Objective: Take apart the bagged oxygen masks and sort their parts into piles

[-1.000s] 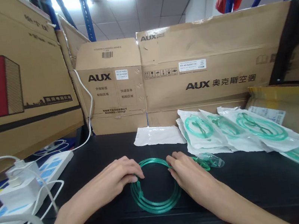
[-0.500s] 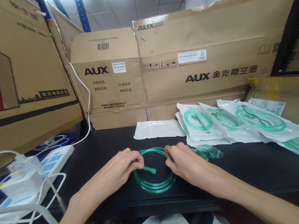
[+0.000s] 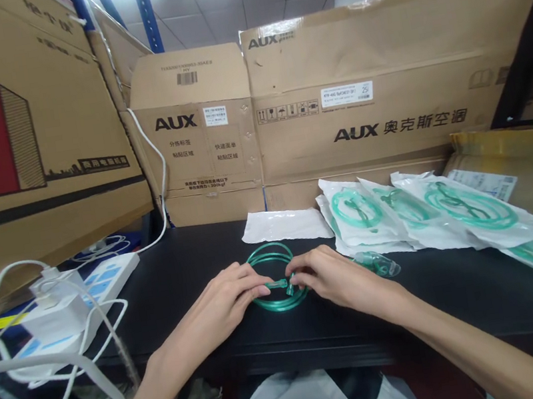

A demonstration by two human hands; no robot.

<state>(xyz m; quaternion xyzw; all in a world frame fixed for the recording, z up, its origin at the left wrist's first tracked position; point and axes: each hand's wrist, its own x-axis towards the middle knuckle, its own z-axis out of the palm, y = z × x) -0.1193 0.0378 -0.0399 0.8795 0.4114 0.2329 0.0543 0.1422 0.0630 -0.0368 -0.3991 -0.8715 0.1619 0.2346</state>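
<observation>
A coil of green plastic tubing (image 3: 278, 305) lies on the black table in front of me. My left hand (image 3: 238, 291) pinches the tubing just behind a flared tube connector (image 3: 277, 285), which points right. Facing it, my right hand (image 3: 326, 272) is closed with its fingertips on a second tube end (image 3: 290, 286). The two ends are very close inside the ring of the coil; I cannot tell whether they touch. Just beyond my right hand lies a clear plastic piece (image 3: 378, 263), partly hidden by that hand.
A flat white pouch (image 3: 285, 225) lies behind the coil. Several pouches of green tubing (image 3: 356, 207) are piled at the right. A power strip (image 3: 107, 282) with white cables crowds the left. Cardboard boxes (image 3: 211, 168) wall the back of the black table (image 3: 189, 259).
My hands have come closer together over the coil. The left hand's connector now meets or nearly meets a tube end at my right fingertips. The view has shifted slightly.
</observation>
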